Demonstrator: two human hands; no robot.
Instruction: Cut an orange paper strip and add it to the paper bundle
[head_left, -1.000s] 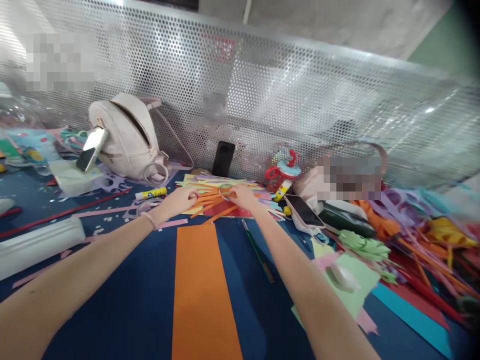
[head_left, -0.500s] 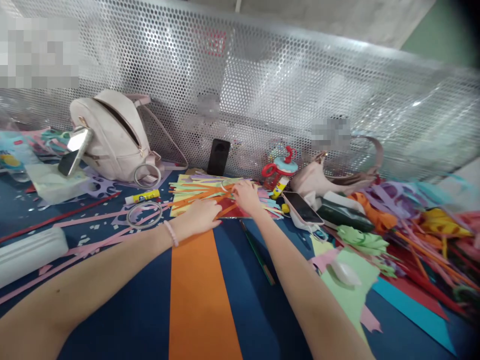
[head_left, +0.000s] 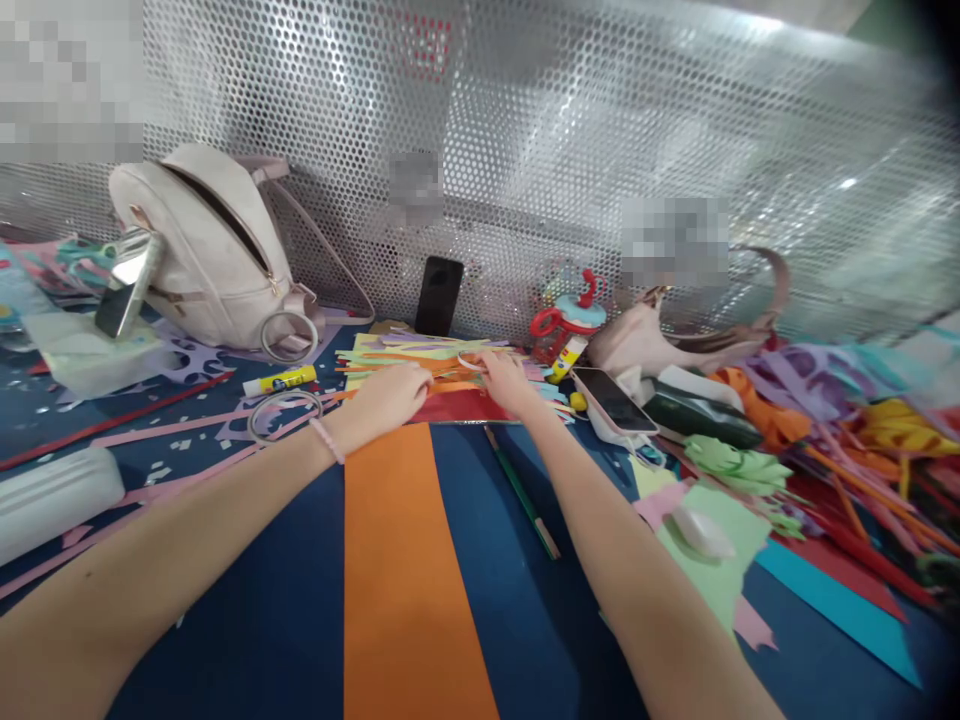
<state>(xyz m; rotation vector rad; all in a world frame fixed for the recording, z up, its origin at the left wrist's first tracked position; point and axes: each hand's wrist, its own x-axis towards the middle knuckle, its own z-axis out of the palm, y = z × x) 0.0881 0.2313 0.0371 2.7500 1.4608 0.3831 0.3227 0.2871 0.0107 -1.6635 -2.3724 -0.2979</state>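
My left hand (head_left: 390,397) curls by paper strips (head_left: 375,366), my right hand (head_left: 507,382) by a tape roll (head_left: 463,361); grips unclear. I'd press strips flat, lightly.

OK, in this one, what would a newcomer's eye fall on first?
Probably the broad orange paper strip, running up the middle of the blue table. Beyond it, the left hand and right hand are at a heap of colored paper strips. The pale backpack also stands out at the back left, before the perforated screen.

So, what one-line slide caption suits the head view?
Left hand and right hand at colourful paper strips, an orange sheet lying nearer.
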